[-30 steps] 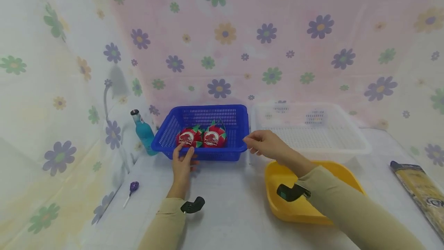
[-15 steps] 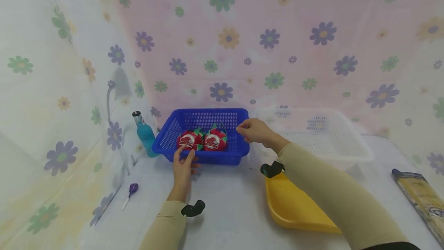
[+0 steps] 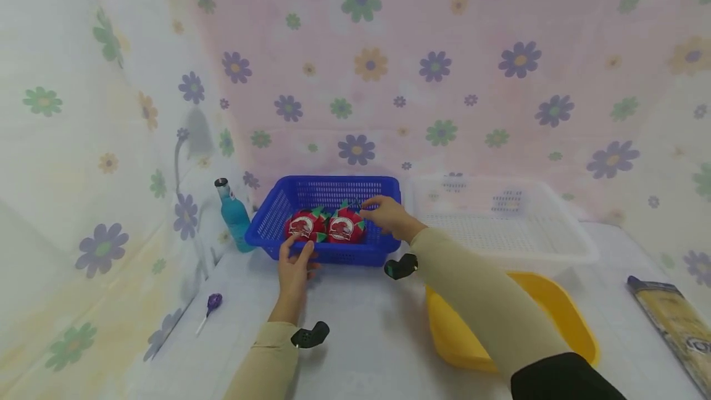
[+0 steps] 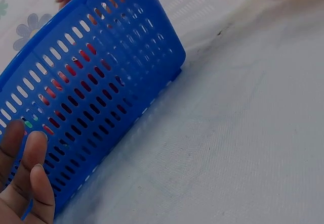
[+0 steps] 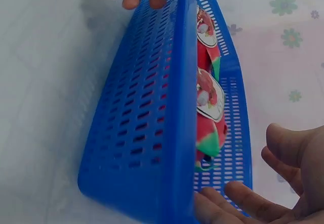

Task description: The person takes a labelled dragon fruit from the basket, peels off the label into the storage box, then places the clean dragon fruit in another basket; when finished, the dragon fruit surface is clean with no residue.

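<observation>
Two round, red dragon-fruit-like pouches, the left pouch [image 3: 305,225] and the right pouch [image 3: 345,227], lie side by side in a blue plastic basket [image 3: 340,255]. They have green pointed tips and round white labels. My left hand [image 3: 293,270] is at the basket's front rim, thumb and index finger over it. Its other fingers [image 4: 33,158] stay outside the front wall. My right hand [image 3: 391,215] reaches over the basket's right side, its fingertips close beside the right pouch. In the right wrist view, its thumb and fingers [image 5: 253,201] are spread, with nothing between them.
A yellow basin [image 3: 461,344] stands under my right forearm. Behind it sits a white perforated basket [image 3: 500,227]. Left of the blue basket is a blue bottle [image 3: 235,218]; nearer lies a purple lollipop [image 3: 213,302]. A yellow packet [image 3: 672,313] lies far right.
My right hand has moved left, from beside the blue basket's right end to over it near the right pouch. My left hand stays at the rim; the pouches have not moved.
</observation>
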Motion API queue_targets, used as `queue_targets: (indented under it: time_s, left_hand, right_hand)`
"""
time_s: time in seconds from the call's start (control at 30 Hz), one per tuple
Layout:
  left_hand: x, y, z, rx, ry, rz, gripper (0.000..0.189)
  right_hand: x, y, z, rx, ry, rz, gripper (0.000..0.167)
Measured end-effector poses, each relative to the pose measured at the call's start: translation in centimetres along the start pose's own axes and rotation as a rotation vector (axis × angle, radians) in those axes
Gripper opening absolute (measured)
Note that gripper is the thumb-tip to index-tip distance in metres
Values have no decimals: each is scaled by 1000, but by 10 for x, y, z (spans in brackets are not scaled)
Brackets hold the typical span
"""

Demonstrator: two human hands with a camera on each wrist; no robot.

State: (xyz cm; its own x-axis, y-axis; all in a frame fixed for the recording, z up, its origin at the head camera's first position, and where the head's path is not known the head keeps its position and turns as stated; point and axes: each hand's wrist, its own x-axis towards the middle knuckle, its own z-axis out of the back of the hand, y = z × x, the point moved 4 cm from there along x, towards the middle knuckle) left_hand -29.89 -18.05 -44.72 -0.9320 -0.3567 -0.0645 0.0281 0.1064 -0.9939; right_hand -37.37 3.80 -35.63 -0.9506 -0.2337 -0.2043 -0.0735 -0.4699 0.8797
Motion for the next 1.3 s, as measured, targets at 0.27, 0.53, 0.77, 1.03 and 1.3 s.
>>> queue_targets:
  time_s: [0.27, 0.53, 0.77, 1.03, 1.3]
  left_hand:
    - [1, 1, -1, -17, 0, -6, 52]
    - [1, -1, -5, -28, 7, -8, 51]
    - [-1, -2, -2, -31, 27, -1, 54]
    - [-2, -1, 1, 6, -2, -12, 54]
    - [2, 1, 0, -2, 12, 6, 52]
  right_hand:
    - [11, -10, -20, 85, 40, -34, 56]
    - [18, -12, -22, 94, 70, -77, 67]
    - [26, -15, -29, 107, 107, -91, 72]
    - [34, -17, -37, 128, 101, -99, 73]
    - [39, -18, -45, 120, 111, -48, 76]
